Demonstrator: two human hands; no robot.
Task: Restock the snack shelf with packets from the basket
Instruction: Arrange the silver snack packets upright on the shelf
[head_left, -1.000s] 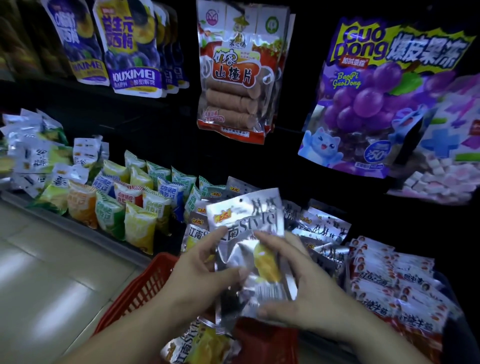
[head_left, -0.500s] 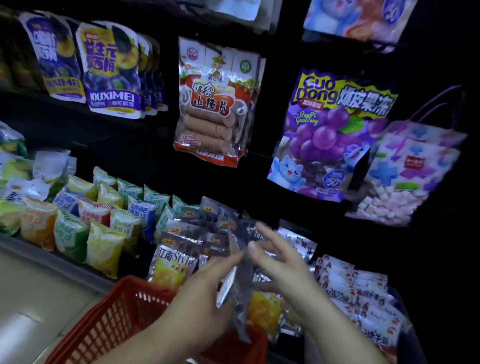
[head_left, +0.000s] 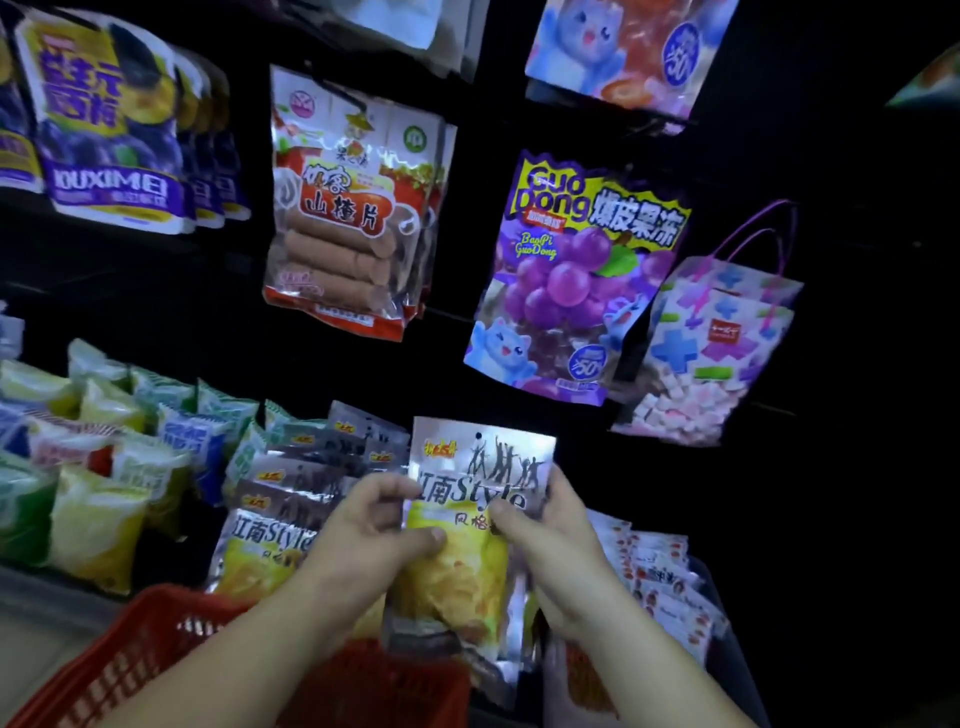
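Packet (head_left: 470, 525) in silver and yellow stands upright, front toward you, over the red basket (head_left: 150, 654) at six o'clock. Your left hand (head_left: 371, 540) pinches its edge at nine o'clock; your right hand (head_left: 563, 545) grips the edge at three. Matching packets (head_left: 275, 525) line the shelf (head_left: 36, 592) at its nine o'clock.

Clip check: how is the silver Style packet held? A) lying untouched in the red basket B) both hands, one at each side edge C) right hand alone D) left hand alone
B: the left hand pinches the silver packet at its left edge and the right hand grips its right edge.
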